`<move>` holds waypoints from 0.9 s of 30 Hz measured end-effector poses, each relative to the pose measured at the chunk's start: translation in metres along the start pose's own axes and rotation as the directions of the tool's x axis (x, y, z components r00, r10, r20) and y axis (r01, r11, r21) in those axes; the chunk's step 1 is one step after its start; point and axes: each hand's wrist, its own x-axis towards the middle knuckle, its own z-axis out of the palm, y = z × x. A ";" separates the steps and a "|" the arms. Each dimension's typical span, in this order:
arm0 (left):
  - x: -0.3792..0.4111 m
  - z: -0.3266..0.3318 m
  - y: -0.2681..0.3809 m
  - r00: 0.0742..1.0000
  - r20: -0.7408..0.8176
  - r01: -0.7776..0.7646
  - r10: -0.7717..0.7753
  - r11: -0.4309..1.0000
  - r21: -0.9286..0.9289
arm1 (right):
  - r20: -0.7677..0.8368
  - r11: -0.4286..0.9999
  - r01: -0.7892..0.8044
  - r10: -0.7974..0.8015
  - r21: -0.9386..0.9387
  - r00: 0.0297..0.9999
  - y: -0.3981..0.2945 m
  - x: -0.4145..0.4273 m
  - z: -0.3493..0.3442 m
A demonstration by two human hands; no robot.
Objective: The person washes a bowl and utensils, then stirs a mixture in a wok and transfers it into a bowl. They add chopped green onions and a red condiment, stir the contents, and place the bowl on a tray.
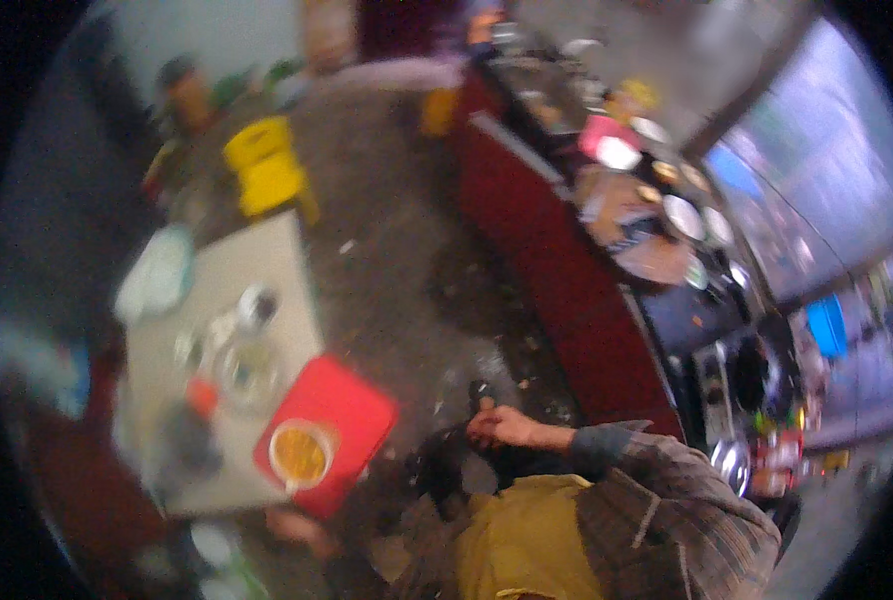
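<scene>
My left hand point(302, 529) is blurred at the lower left, close to the near corner of a red square plastic surface point(353, 409), perhaps a stool seat or tray. Whether it touches that corner is unclear. On the red surface rests a white bowl or cup point(300, 454) of yellow-orange contents. My right hand point(512, 427) is in front of my body with its fingers curled. A small dark object point(481, 390) shows at its fingertips, too blurred to name; I cannot tell whether the hand grips it.
At left, a pale table point(266, 251) holds a glass bowl point(245, 371), a metal bowl point(257, 307) and a white bag point(158, 274). A yellow plastic stool point(266, 169) stands beyond. Along the right runs a dark red counter point(536, 262) with plates point(683, 217) and a gas stove point(716, 390).
</scene>
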 end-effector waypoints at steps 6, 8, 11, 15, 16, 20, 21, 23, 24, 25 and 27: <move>-0.072 0.083 0.113 0.981 0.191 0.055 -0.029 0.990 -0.133 | -0.118 0.996 0.089 -0.087 0.010 0.989 -0.007 -0.018 -0.055; -0.097 0.109 0.135 0.951 0.304 0.103 -0.050 0.982 -0.159 | -0.200 0.978 0.185 -0.201 -0.097 0.959 -0.010 -0.028 -0.082; -0.130 0.142 0.167 0.897 0.432 0.180 -0.090 0.968 -0.172 | -0.395 0.970 0.212 -0.241 -0.115 0.886 -0.021 -0.049 -0.140; -0.170 0.182 0.193 0.797 0.585 0.287 -0.153 0.947 -0.143 | -0.765 0.853 0.259 -0.521 -0.453 0.378 -0.026 -0.059 -0.277; -0.179 0.188 0.196 0.779 0.603 0.310 -0.172 0.942 -0.132 | -0.775 0.843 0.104 -0.528 -0.527 0.348 -0.024 -0.056 -0.322; -0.206 0.225 0.195 0.666 0.711 0.384 -0.228 0.921 -0.065 | -0.768 0.646 -0.416 -0.562 -0.640 0.307 -0.027 -0.055 -0.461; -0.212 0.234 0.187 0.614 0.758 0.369 -0.218 0.929 -0.033 | -0.743 0.533 -0.542 -0.596 -0.650 0.304 -0.015 -0.048 -0.491; -0.239 0.225 0.219 0.640 0.717 0.374 -0.278 0.927 0.026 | -0.715 0.403 -0.613 -0.550 -0.679 0.431 -0.017 -0.040 -0.524; -0.250 0.223 0.232 0.649 0.696 0.380 -0.307 0.923 0.053 | -0.670 0.349 -0.629 -0.633 -0.694 0.388 -0.016 -0.035 -0.536; -0.251 0.224 0.228 0.647 0.701 0.368 -0.300 0.928 0.058 | -0.673 0.362 -0.619 -0.628 -0.697 0.391 -0.013 -0.032 -0.547; -0.247 0.219 0.212 0.631 0.721 0.341 -0.286 0.937 0.074 | -0.655 0.214 -0.656 -0.510 -0.724 0.557 -0.004 -0.034 -0.575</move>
